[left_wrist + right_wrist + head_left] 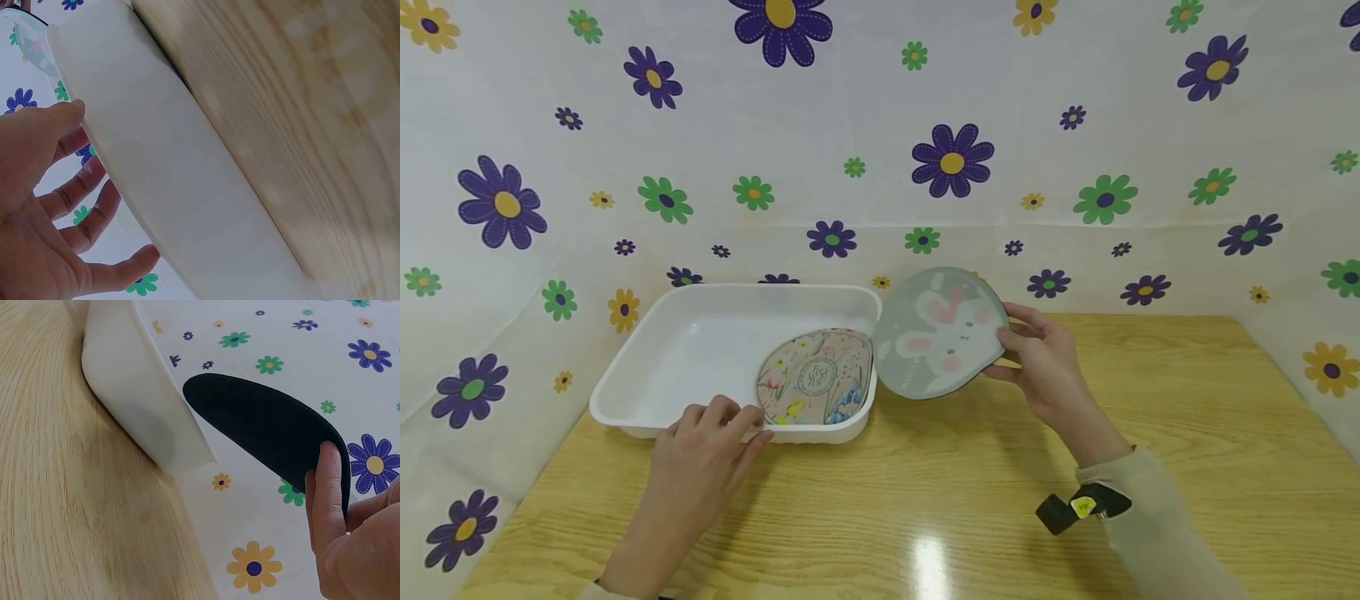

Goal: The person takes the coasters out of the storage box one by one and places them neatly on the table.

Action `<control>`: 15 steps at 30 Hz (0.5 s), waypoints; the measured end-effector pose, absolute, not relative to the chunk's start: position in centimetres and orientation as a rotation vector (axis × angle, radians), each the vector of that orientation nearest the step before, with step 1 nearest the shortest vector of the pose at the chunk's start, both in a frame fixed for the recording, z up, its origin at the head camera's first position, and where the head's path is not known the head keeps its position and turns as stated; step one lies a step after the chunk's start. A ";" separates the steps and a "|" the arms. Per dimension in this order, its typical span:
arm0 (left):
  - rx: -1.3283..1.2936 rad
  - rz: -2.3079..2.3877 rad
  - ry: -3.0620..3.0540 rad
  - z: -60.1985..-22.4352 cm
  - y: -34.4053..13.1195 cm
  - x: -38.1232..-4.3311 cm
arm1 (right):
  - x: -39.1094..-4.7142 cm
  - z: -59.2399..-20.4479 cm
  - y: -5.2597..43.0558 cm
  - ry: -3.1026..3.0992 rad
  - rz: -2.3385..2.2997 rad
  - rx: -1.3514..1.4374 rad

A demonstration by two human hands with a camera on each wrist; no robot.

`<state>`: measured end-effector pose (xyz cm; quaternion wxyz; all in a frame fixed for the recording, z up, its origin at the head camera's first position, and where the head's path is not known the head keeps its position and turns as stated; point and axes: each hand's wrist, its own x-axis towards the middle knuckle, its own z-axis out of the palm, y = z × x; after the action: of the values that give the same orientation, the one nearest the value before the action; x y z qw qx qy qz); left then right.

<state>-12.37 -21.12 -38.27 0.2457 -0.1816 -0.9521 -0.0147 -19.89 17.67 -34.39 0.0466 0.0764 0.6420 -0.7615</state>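
Observation:
My right hand holds a rounded grey mouse pad by its right edge, thumb on the printed face and fingers behind. White rabbits are printed on it. Tilted up beside the tray's right end, it shows its black underside in the right wrist view. At the near rim of a white plastic tray, my left hand grips with bent fingers and thumb. Inside the tray's right part lies a pink floral mouse pad with a round emblem, leaning against the right wall.
The tray stands on a wood-grain table toward the left. A white cloth with purple, green and orange flowers hangs behind and along the sides. A black strap device sits on my right wrist.

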 end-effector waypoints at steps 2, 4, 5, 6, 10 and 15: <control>-0.490 -0.045 -2.607 -38.3 -21.1 -12.3 | -19.8 -34.4 17.9 1.969 -2.321 0.238; -0.482 -0.049 -2.618 -38.2 -21.1 -12.3 | -19.7 -34.4 18.0 1.978 -2.319 0.239; -0.478 -0.052 -2.624 -38.2 -21.1 -12.3 | -19.7 -34.4 18.1 1.982 -2.320 0.241; -0.474 -0.053 -2.630 -38.2 -21.1 -12.3 | -19.7 -34.4 18.2 1.985 -2.322 0.245; -0.466 -0.055 -2.644 -38.1 -21.1 -12.3 | -19.6 -34.2 18.8 2.002 -2.338 0.256; -0.467 -0.063 -2.637 -38.2 -21.1 -12.3 | -19.5 -33.9 19.6 2.049 -2.328 0.245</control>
<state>-12.27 -21.13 -38.20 0.2293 -0.1698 -0.9582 -0.0228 -19.50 19.61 -33.89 0.0152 0.0787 0.6584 -0.7483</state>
